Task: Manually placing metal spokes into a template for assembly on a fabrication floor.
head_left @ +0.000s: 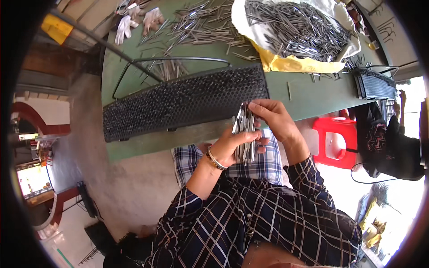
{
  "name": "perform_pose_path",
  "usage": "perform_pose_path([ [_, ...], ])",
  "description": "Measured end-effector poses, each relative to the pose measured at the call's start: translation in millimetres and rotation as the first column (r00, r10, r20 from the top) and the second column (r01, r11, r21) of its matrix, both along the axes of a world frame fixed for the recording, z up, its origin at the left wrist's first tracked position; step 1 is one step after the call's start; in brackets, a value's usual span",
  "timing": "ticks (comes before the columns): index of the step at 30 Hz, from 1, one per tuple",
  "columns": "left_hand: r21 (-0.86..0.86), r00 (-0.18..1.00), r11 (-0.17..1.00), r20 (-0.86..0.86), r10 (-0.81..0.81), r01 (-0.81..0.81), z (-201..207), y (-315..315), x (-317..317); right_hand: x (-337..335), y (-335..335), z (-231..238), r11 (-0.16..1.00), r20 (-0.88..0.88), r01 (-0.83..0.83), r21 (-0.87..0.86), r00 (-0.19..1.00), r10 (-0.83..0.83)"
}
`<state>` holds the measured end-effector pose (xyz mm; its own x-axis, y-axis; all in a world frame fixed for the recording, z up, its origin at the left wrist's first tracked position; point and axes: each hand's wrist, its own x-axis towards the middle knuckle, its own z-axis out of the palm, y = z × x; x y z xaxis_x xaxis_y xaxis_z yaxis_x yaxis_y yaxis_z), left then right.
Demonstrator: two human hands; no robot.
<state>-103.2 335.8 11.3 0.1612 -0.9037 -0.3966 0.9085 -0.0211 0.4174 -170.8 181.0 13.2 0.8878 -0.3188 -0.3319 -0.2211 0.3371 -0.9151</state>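
My left hand (pixel 232 145) grips a bundle of thin metal rods (pixel 244 134) upright in front of my lap. My right hand (pixel 273 117) pinches the top of the same bundle with its fingertips. Just beyond the hands lies a long black perforated tray (pixel 178 105) on the green table (pixel 304 91), its holes filled with rod ends. A bracelet sits on my left wrist.
A big heap of loose metal rods (pixel 295 27) lies on white and yellow sheeting at the back right. More rods (pixel 196 24) and white gloves (pixel 136 22) are scattered at the back left. A second black tray (pixel 375 85) is at the right, a red stool (pixel 335 140) below it.
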Motion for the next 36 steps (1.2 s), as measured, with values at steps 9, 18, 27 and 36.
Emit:
perform_pose_path([
  [9, -0.041, 0.988, 0.998, 0.144, 0.058, -0.052, -55.2, 70.5, -0.3, 2.2, 57.3, -27.0, 0.988, -0.088, -0.02, -0.152, 0.996, 0.006],
  [18, 0.004, 0.984, 0.992, 0.129, 0.121, -0.123, -74.3, 74.3, 8.4, 9.1, 59.0, -33.4, 0.95, -0.076, 0.017, -0.311, 0.996, -0.043],
  [27, -0.012, 0.963, 0.987, 0.217, 0.162, -0.163, -81.9, 62.4, 3.8, 17.1, 30.1, -31.0, 0.841, 0.162, 0.315, -0.441, 0.949, -0.271],
  [36, 0.05, 0.963, 0.992, 0.251, 0.096, -0.112, -70.9, 45.8, 2.8, 43.1, -15.5, -42.8, 0.718, 0.328, 0.356, -0.599, 0.926, -0.185],
])
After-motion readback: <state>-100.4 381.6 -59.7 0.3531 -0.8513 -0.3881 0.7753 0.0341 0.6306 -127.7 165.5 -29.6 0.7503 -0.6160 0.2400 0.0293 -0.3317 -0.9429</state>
